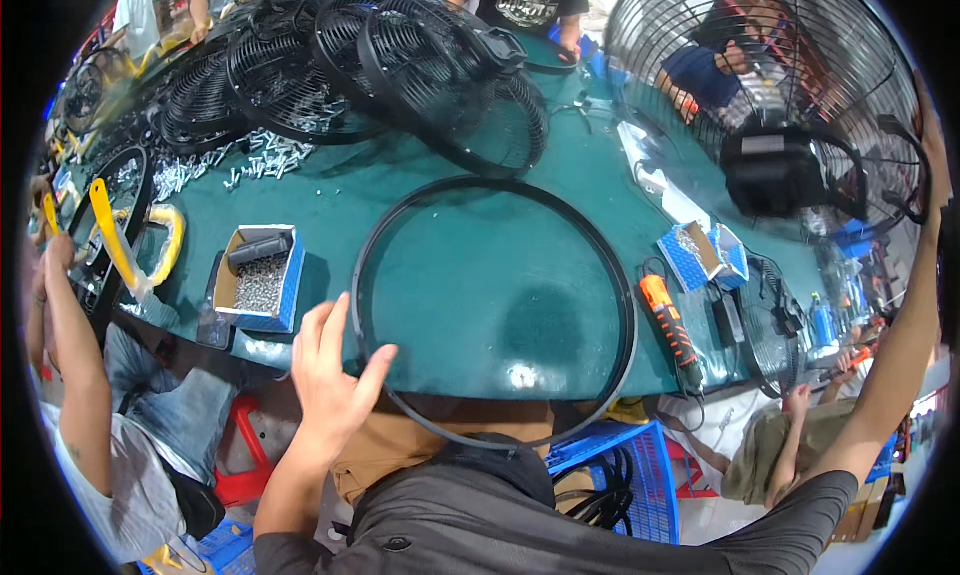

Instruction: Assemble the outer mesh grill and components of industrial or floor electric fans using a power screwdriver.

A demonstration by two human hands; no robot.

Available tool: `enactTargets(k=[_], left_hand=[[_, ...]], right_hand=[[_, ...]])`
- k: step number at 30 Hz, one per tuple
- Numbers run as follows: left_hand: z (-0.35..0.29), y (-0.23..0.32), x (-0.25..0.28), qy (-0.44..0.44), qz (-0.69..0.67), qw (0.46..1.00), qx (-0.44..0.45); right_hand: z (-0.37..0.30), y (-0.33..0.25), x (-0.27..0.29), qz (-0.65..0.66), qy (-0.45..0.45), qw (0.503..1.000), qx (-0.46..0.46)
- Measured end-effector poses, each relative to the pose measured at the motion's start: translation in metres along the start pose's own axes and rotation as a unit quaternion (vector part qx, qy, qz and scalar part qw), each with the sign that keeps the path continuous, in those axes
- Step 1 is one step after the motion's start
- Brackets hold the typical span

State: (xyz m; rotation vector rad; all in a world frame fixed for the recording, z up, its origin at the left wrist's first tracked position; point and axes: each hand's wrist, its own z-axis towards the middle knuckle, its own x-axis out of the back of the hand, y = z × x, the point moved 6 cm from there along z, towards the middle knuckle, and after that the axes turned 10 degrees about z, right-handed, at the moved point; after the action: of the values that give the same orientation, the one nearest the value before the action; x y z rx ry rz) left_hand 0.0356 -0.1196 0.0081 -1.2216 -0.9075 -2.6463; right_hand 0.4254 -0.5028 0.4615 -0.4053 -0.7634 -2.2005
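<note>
Black plastic ring (497,310) (thin, round) under the open left hand (330,375); right hand (932,150) grips a wire fan cage (765,95).

We note an open cardboard box (262,278), blue and white outside and brown inside, on the green table (450,205) near its front edge, left of centre; it holds small metal screws. Right of centre lie two smaller open boxes (703,255), touching, in blue and white check, one showing a brown lining. We see no signs or screens.
</note>
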Motion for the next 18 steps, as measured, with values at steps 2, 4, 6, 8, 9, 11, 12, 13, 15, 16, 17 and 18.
enactTargets(k=[2, 4, 6, 8, 9, 11, 12, 13, 15, 16, 17, 18], left_hand=[[0.012, 0.015, 0.006, -0.012, -0.227, 0.974, -0.023], [0.016, 0.033, -0.01, -0.116, -0.522, 0.844, -0.053], [0.012, 0.078, -0.022, -0.254, -0.757, 0.603, 0.003], [-0.021, 0.102, -0.017, -0.46, -0.823, 0.33, -0.051], [-0.037, 0.112, -0.001, -0.428, -0.857, 0.261, -0.119], [-0.068, 0.114, 0.011, -0.459, -0.866, 0.128, -0.149], [-0.074, 0.116, 0.021, -0.46, -0.875, 0.084, -0.126], [-0.08, 0.113, 0.022, -0.453, -0.879, 0.1, -0.112], [-0.083, 0.106, 0.021, -0.431, -0.886, 0.132, -0.107], [-0.083, 0.104, 0.02, -0.434, -0.885, 0.129, -0.107], [-0.081, 0.099, 0.021, -0.415, -0.898, 0.117, -0.09], [-0.077, 0.094, 0.02, -0.397, -0.908, 0.105, -0.077]], right_hand=[[0.021, -0.017, 0.012, 0.008, -0.078, 0.988, -0.135], [0.036, -0.039, 0.009, 0.026, -0.141, 0.953, -0.267], [0.038, -0.06, -0.017, 0.057, -0.203, 0.895, -0.393], [0.012, -0.177, -0.046, 0.196, -0.341, 0.822, -0.412], [0.007, -0.221, -0.062, 0.212, -0.367, 0.809, -0.407], [-0.018, -0.247, -0.092, 0.254, -0.412, 0.759, -0.435], [-0.027, -0.251, -0.1, 0.29, -0.428, 0.721, -0.461], [-0.032, -0.261, -0.114, 0.318, -0.463, 0.694, -0.451], [-0.046, -0.267, -0.15, 0.368, -0.485, 0.662, -0.438], [-0.058, -0.262, -0.17, 0.387, -0.473, 0.657, -0.442], [-0.064, -0.262, -0.184, 0.418, -0.45, 0.648, -0.45], [-0.068, -0.264, -0.197, 0.448, -0.426, 0.64, -0.457]])
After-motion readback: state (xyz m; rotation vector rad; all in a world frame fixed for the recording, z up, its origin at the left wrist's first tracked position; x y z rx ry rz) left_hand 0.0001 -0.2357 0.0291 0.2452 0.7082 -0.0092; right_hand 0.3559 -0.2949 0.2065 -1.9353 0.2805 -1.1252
